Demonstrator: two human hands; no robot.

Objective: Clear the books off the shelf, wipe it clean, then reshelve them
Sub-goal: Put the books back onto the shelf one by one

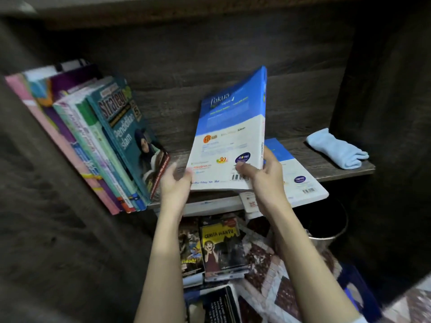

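1. A pile of paperbacks (221, 248) is seen lowest in the view, below the shelf (314, 159).
2. The blue-and-white book (229, 136) is gripped at its lower right corner by the right hand (263, 180); its lower left corner is touched by the left hand (175, 183), whose blurred fingers are spread loosely.
3. This book is held tilted over the shelf board.
4. A similar book (300, 180) is laid flat on the shelf, overhanging the front edge.
5. A row of books (112, 141) is leaned at the left end.
6. A blue cloth (335, 149) is placed at the right end.

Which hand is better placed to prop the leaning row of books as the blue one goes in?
Left: the left hand sits beside the leaning row; the right hand grips the blue book.
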